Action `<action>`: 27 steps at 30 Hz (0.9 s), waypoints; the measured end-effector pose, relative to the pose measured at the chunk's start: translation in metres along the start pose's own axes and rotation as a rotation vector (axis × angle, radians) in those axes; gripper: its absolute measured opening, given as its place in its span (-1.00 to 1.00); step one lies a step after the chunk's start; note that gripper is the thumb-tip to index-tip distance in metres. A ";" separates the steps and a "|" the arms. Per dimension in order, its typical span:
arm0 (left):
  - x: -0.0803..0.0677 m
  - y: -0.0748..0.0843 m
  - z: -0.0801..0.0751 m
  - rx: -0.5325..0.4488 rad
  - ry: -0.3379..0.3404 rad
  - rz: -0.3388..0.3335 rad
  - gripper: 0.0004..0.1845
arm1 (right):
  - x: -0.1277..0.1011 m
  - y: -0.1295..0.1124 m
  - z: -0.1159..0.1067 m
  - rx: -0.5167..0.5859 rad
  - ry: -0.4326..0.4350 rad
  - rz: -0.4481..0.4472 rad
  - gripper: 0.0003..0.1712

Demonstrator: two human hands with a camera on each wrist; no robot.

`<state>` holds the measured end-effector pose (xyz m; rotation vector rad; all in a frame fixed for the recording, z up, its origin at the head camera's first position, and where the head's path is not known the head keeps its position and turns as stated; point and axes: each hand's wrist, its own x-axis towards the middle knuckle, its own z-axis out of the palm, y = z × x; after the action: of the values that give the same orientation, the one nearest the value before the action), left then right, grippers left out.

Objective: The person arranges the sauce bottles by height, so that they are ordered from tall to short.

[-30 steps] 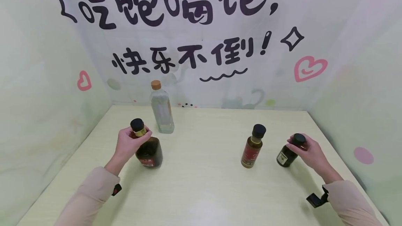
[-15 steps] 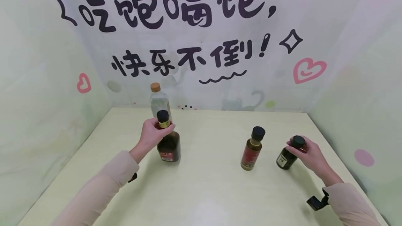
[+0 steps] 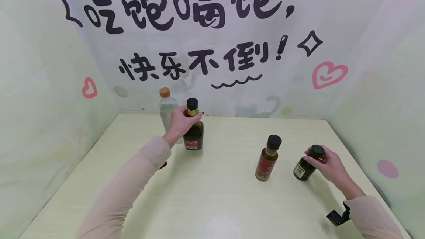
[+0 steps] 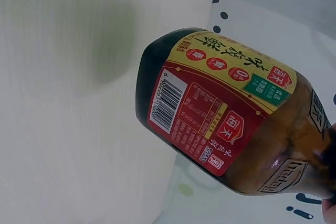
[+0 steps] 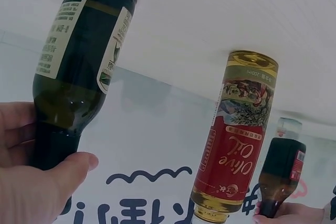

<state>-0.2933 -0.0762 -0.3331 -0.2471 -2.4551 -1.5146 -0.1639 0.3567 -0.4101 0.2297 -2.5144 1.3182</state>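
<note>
My left hand (image 3: 184, 119) grips the neck of a brown sauce bottle (image 3: 194, 135) with a black cap and a red and yellow label (image 4: 210, 114). The bottle hangs just above the table, beside a clear bottle (image 3: 166, 108) with an orange cap. My right hand (image 3: 315, 158) holds the neck of a dark green bottle (image 3: 303, 168), which leans to the right with its base on the table. In the right wrist view, fingers and thumb (image 5: 68, 174) wrap that green bottle (image 5: 79, 66). An olive oil bottle (image 3: 267, 159) with a red label (image 5: 236, 145) stands upright between my hands.
The pale wooden table (image 3: 212, 198) is boxed in by printed walls at the back (image 3: 212, 47), left and right. The clear bottle stands near the back wall, just left of the brown one. A black clip (image 3: 338, 217) sits at my right wrist.
My left hand has carried the brown bottle from the front left to the back, right of the clear bottle. My right hand and the green bottle have barely moved.
</note>
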 end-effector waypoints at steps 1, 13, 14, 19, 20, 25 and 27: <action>0.003 0.001 0.003 -0.007 -0.007 -0.002 -0.72 | 0.000 0.000 0.000 0.002 0.004 0.001 -0.67; 0.035 0.000 0.028 0.023 0.061 -0.051 -0.74 | -0.001 0.001 0.000 0.016 0.016 -0.014 -0.68; 0.037 0.000 0.030 0.017 0.064 -0.054 -0.74 | -0.001 0.001 0.000 0.017 0.017 -0.017 -0.68; 0.047 -0.006 0.042 -0.008 0.084 -0.053 -0.73 | 0.001 0.001 0.000 0.033 0.020 -0.033 -0.69; 0.049 -0.008 0.044 -0.005 0.092 -0.051 -0.74 | 0.002 0.001 0.000 0.037 0.018 -0.036 -0.69; 0.053 -0.018 0.055 0.027 0.127 -0.058 -0.75 | 0.003 0.003 0.001 0.044 0.023 -0.045 -0.70; 0.053 -0.021 0.058 0.030 0.120 -0.063 -0.74 | 0.002 0.004 0.001 0.049 0.026 -0.046 -0.70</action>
<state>-0.3562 -0.0325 -0.3607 -0.0719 -2.4107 -1.4706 -0.1667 0.3578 -0.4132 0.2775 -2.4427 1.3574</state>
